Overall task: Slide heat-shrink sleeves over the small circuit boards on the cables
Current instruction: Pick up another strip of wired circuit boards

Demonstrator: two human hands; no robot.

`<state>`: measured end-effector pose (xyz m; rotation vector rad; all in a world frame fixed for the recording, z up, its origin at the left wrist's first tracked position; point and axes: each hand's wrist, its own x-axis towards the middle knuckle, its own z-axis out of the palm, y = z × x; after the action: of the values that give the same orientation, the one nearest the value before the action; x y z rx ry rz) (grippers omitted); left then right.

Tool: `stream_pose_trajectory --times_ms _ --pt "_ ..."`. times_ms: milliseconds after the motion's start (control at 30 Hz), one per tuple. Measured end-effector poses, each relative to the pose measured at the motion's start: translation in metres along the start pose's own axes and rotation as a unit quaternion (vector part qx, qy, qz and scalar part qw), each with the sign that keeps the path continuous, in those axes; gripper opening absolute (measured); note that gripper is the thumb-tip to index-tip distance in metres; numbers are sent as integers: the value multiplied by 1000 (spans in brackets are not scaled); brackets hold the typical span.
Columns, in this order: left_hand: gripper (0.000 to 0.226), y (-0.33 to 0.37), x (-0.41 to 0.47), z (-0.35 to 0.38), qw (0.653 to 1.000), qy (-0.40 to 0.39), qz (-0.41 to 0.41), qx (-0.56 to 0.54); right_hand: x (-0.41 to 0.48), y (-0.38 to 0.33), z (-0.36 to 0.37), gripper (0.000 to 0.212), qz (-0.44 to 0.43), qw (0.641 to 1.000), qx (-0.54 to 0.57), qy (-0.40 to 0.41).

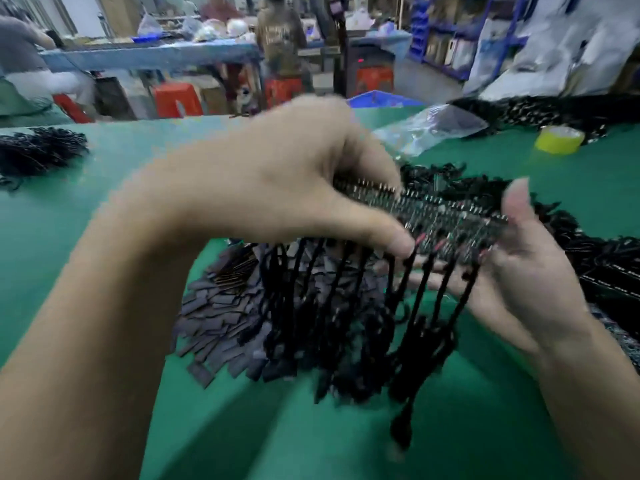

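A long strip of small circuit boards [446,216] is held above the green table, with several black cables [349,306] hanging down from it. My left hand [277,181] grips the strip's left end from above, thumb at its near edge. My right hand [526,261] supports the strip's right end from below, palm up, thumb raised beside it. Under the cables lies a heap of flat dark heat-shrink sleeves [221,317]. The frame is blurred by motion.
The green table [104,174] carries a black cable bundle [38,150] at far left, a clear plastic bag [429,129], a yellow tape roll [559,140] and more cabled boards [609,271] at right. People and red stools stand beyond the table.
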<state>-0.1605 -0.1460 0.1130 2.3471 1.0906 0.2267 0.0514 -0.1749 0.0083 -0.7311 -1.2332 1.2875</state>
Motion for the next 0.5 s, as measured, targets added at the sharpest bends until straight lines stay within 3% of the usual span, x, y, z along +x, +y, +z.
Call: stream_pose_trajectory --times_ms 67,133,233,333,400,500 --pt "21 -12 -12 -2 998 28 42 -27 -8 -2 14 81 4 995 -15 -102" --pt "18 -14 -25 7 995 1 49 -84 -12 5 17 48 27 978 2 -208" --pt "36 -29 -36 31 979 -55 8 -195 -15 18 19 46 92 975 -47 -198" --pt "26 -52 -41 47 971 -29 -39 -235 -18 34 31 29 131 976 -20 -170" --pt "19 -71 -38 50 975 -20 -60 -214 -13 51 38 25 167 978 -23 -126" --pt "22 -111 -27 59 958 16 -87 -272 0 77 39 25 221 971 -55 -76"
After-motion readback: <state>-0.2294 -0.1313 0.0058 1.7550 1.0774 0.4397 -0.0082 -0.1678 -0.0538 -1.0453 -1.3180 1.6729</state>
